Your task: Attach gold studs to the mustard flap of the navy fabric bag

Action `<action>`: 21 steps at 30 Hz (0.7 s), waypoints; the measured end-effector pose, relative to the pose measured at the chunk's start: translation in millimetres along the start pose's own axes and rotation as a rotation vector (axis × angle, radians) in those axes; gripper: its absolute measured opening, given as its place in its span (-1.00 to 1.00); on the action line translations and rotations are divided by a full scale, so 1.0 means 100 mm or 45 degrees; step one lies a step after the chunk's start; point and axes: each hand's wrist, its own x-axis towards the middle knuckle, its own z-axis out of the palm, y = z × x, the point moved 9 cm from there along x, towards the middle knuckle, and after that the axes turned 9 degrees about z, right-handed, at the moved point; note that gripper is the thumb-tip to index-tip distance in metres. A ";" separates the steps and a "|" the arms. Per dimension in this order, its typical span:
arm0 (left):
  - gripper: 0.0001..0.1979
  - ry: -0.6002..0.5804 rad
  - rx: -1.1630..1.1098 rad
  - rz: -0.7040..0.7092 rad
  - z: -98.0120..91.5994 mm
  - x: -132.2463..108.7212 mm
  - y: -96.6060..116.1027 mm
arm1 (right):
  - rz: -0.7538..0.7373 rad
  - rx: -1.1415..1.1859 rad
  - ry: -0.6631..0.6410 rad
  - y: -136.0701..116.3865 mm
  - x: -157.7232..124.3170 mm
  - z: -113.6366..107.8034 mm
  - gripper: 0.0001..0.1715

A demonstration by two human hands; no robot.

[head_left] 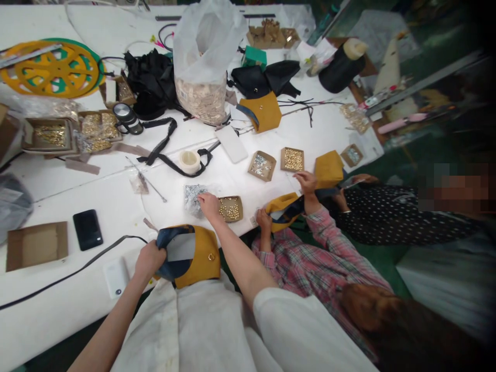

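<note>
My left hand (150,258) grips the edge of a mustard-yellow bag (207,256) with a dark blue lining, near the table's front edge. A gold ring-like fitting (211,257) sits on the bag's yellow side, and a pale grey panel (182,247) shows in its opening. My right hand (209,205) reaches to a clear plastic bag of small silver metal pieces (192,199). Its fingers are pinched together at the pieces; anything between them is too small to make out. Just right of that hand is a small cardboard tray (241,206) with gold studs.
On my right, a co-worker in a plaid shirt (289,258) handles another yellow bag (284,201); a further person works beyond. Small trays of silver pieces (261,165) and gold pieces (292,159) lie ahead. A phone (87,229), tape roll (189,161) and large plastic sack (203,93) are also on the table.
</note>
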 end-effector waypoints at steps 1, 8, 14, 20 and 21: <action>-0.90 0.018 0.011 -0.012 -0.03 -0.03 0.01 | 0.010 0.034 0.014 -0.01 -0.03 -0.03 -0.66; -0.58 -0.002 0.012 -0.106 0.01 -0.09 0.04 | -0.121 0.368 0.219 -0.41 -0.66 -0.50 -0.69; -0.66 -0.175 -0.063 -0.017 0.19 0.08 -0.03 | -0.364 0.409 -0.086 -0.84 -1.57 -0.11 -0.75; -0.67 -0.207 -0.077 -0.010 0.20 0.09 -0.18 | -0.354 0.004 -0.586 -0.52 -1.96 1.10 -0.71; -0.65 -0.211 -0.080 -0.014 0.21 0.07 -0.20 | -0.339 0.001 -0.613 -0.46 -1.97 1.23 -0.72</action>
